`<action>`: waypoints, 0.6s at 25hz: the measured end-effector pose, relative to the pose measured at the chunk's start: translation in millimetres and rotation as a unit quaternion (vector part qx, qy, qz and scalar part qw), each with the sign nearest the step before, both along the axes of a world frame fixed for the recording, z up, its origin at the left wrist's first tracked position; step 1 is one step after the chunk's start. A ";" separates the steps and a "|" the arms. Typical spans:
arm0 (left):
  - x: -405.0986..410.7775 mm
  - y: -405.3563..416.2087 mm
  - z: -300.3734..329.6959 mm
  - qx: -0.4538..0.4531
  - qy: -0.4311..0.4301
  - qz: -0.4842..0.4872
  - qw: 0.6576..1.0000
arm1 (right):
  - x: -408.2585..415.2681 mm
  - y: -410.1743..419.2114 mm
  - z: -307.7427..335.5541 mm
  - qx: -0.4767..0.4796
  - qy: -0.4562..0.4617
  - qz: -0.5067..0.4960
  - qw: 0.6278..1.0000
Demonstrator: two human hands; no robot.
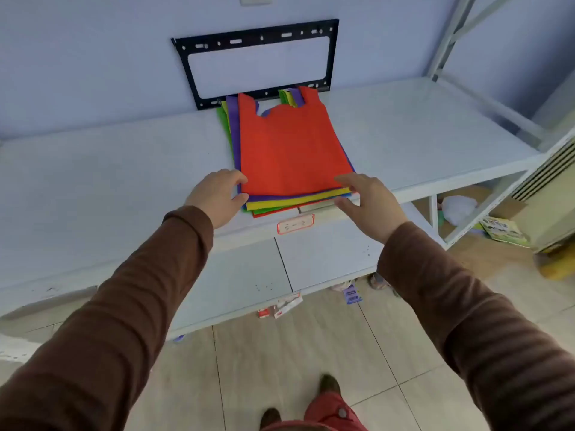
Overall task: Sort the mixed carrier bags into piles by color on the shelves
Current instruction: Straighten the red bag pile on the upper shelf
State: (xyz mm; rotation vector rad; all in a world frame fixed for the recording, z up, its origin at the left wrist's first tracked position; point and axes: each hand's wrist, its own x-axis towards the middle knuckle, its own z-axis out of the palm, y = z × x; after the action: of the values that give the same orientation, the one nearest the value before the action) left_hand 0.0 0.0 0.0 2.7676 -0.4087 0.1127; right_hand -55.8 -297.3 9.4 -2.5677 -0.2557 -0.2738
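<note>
A stack of flat carrier bags lies on the white shelf (109, 169), its handles toward the wall. An orange-red bag (289, 147) is on top. Purple, yellow and green edges (298, 201) and another red one show beneath it at the front. My left hand (217, 194) is at the stack's front left corner, thumb and fingers apart around the edge of the bags. My right hand (367, 202) is at the front right corner, fingers spread, fingertips touching the top bag. Neither hand has a firm hold that I can see.
A black metal bracket (258, 60) leans on the wall behind the stack. A red-bordered label (295, 223) is stuck on the shelf's front edge. A lower shelf (249, 281) juts out below. Boxes and clutter (497, 228) sit at the right, with a shelf upright (451, 35) above.
</note>
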 end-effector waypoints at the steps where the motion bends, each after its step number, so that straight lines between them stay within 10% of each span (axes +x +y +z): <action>1: 15.0 -3.0 -0.8 -0.011 -0.003 0.013 1.000 | 20.4 -4.8 -2.3 0.008 0.004 -0.003 1.000; 15: 163.4 -42.9 -6.3 -0.033 0.157 0.262 0.952 | 187.7 -37.5 -26.2 -0.020 0.170 0.008 0.985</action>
State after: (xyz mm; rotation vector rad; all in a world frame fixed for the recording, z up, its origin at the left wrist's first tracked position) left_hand 163.4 -42.9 -6.3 2.6894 0.4085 -0.1838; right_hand 131.9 -334.9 -16.8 -2.5975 -0.1563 0.1780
